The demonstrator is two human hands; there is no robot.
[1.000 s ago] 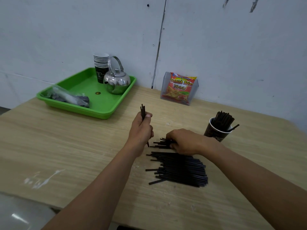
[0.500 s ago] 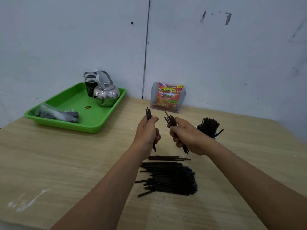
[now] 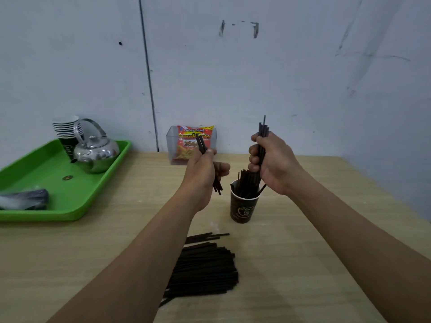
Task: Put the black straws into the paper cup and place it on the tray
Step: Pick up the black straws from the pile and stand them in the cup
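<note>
A dark paper cup (image 3: 243, 209) stands on the wooden table, holding several black straws. My right hand (image 3: 272, 164) grips an upright bunch of black straws (image 3: 263, 131) right above the cup, their lower ends reaching into it. My left hand (image 3: 203, 173) grips a smaller bunch of straws (image 3: 201, 144) just left of the cup. A pile of black straws (image 3: 205, 269) lies on the table near me. The green tray (image 3: 53, 183) sits at the far left.
On the tray stand a steel kettle (image 3: 95, 155), a stack of paper cups (image 3: 66, 129) and a plastic bag (image 3: 23, 199). A clear holder with a snack packet (image 3: 193, 143) stands against the wall. The table's right edge runs close to the cup side.
My right hand has carried its bunch of straws to the right and up, over the cup, and turned it upright. My left hand still holds its bunch, raised slightly.
</note>
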